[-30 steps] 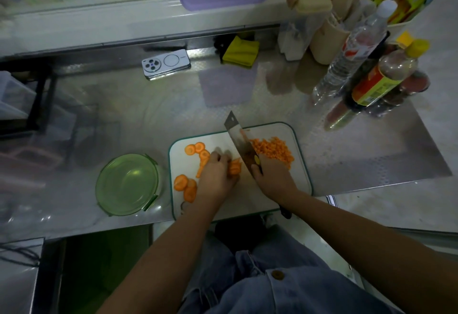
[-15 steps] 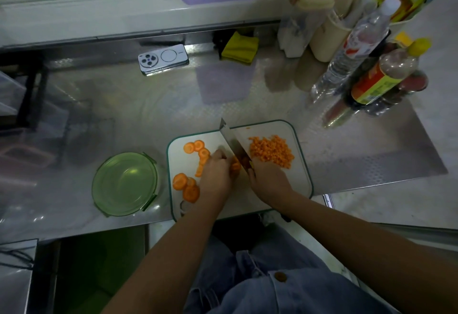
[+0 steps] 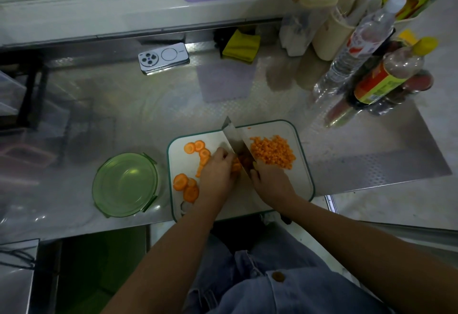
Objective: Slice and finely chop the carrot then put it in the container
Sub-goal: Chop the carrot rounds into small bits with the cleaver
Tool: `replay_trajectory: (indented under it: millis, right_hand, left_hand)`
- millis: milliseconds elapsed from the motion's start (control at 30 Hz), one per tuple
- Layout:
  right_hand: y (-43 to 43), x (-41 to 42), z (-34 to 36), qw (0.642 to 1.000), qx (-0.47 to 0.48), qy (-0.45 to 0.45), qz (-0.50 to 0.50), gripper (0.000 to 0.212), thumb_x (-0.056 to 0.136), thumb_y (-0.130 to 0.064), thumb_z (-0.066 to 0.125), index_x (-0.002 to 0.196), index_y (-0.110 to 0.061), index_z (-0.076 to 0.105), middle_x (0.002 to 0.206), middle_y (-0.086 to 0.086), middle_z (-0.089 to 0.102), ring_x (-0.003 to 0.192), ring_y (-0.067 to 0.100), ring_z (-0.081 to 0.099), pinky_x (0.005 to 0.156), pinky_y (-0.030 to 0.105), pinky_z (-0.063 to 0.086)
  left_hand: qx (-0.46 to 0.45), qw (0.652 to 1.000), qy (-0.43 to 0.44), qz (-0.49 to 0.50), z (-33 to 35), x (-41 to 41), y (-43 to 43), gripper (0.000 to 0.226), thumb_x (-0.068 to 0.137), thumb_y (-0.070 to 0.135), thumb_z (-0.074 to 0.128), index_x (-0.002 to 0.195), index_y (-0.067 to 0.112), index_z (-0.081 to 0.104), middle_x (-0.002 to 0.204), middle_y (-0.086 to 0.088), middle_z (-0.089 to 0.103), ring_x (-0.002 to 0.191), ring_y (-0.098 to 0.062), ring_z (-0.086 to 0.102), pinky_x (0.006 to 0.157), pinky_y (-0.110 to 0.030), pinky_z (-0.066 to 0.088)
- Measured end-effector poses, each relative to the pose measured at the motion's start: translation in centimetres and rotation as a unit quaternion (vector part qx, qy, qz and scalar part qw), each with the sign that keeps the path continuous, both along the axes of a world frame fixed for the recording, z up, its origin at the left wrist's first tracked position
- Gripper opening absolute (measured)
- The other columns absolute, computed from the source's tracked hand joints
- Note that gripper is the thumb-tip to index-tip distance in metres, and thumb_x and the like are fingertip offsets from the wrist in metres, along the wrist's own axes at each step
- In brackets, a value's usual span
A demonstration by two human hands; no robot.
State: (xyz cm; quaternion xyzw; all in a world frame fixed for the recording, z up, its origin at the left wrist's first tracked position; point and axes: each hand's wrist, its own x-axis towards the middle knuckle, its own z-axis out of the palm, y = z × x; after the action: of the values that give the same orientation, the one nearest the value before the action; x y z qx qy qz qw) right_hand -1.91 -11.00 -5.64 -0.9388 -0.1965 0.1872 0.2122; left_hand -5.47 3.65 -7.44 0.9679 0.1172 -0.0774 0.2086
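1. A steel surface [image 3: 148, 115] runs under a window ledge, with a phone [image 3: 163, 58] and a yellow cloth [image 3: 241, 45] along its back and bottles [image 3: 359, 48] crowded in the far right corner.
2. A white board [image 3: 301, 184] lies at the front edge of the surface, its near side reaching that edge.
3. The left hand [image 3: 216, 172] has its fingers curled down over the carrot [image 3: 236, 164] at mid-board, gripping it against the board.
4. The right hand [image 3: 270, 182] is clenched round the knife [image 3: 235, 140]. The blade stands just right of the left fingertips, tip pointing away.
5. The dice [image 3: 272, 152] are heaped right of the blade, touching the right hand.
6. The slices [image 3: 190, 147] lie left of the left hand; some more are near the board's left side.
7. The green container [image 3: 125, 184] sits open just beside the board's left edge, near the front edge.
8. Bare steel lies between the board and the phone, and left of the container.
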Motion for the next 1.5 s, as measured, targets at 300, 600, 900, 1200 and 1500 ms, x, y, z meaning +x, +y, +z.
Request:
replay_trajectory:
  millis: [300, 600, 900, 1200, 1500]
  right_hand:
    - [-0.6, 1.0, 0.5, 0.999, 0.027, -0.009, -0.027, 0.021, 0.097, -0.023, 0.045, 0.101, -0.005, 0.054, 0.082, 0.016, 0.062, 0.074, 0.032, 0.058, 0.062, 0.041, 0.045]
    - [-0.5, 0.9, 0.8, 0.999, 0.024, -0.028, -0.009, 0.02, 0.098, -0.023, 0.045, 0.102, -0.005, 0.054, 0.083, 0.015, 0.062, 0.075, 0.032, 0.058, 0.063, 0.04, 0.044]
    - [0.2, 0.6, 0.4, 0.999, 0.007, -0.039, 0.0, 0.024, 0.099, -0.024, 0.042, 0.111, -0.007, 0.054, 0.089, 0.015, 0.064, 0.08, 0.033, 0.061, 0.061, 0.032, 0.036]
    - [0.8, 0.6, 0.1, 0.999, -0.024, -0.025, 0.01, 0.02, 0.098, -0.019, 0.042, 0.107, -0.007, 0.055, 0.092, 0.015, 0.065, 0.082, 0.034, 0.062, 0.065, 0.04, 0.045]
    - [1.3, 1.4, 0.2, 0.999, 0.002, -0.037, -0.005, 0.03, 0.099, -0.024, 0.042, 0.119, -0.004, 0.052, 0.091, 0.016, 0.065, 0.082, 0.034, 0.061, 0.066, 0.041, 0.046]
  left_hand:
    - [0.042, 0.998, 0.026, -0.046, 0.5, 0.5, 0.2, 0.044, 0.087, 0.029, 0.059, 0.13, 0.026, 0.05, 0.125, -0.007, 0.041, 0.095, -0.027, 0.055, 0.065, -0.034, 0.044]
    - [0.025, 0.999, 0.009, -0.039, 0.6, 0.7, 0.0, 0.039, 0.088, 0.032, 0.06, 0.123, 0.016, 0.054, 0.122, -0.006, 0.045, 0.102, -0.025, 0.054, 0.074, -0.035, 0.045]
    - [0.003, 0.999, -0.045, -0.024, -0.1, 0.9, 0.0, 0.024, 0.09, 0.023, 0.057, 0.107, 0.011, 0.067, 0.109, -0.008, 0.056, 0.097, -0.026, 0.054, 0.075, -0.036, 0.044]
    - [-0.013, 0.999, -0.042, 0.007, -0.6, 1.1, -0.4, 0.013, 0.081, 0.011, 0.063, 0.089, 0.009, 0.073, 0.099, -0.009, 0.061, 0.09, -0.027, 0.055, 0.069, -0.033, 0.04]
    - [-0.046, 0.998, -0.02, 0.047, -0.2, 1.3, -0.4, 0.014, 0.081, 0.01, 0.063, 0.088, 0.008, 0.075, 0.098, -0.009, 0.061, 0.086, -0.025, 0.057, 0.069, -0.026, 0.035]
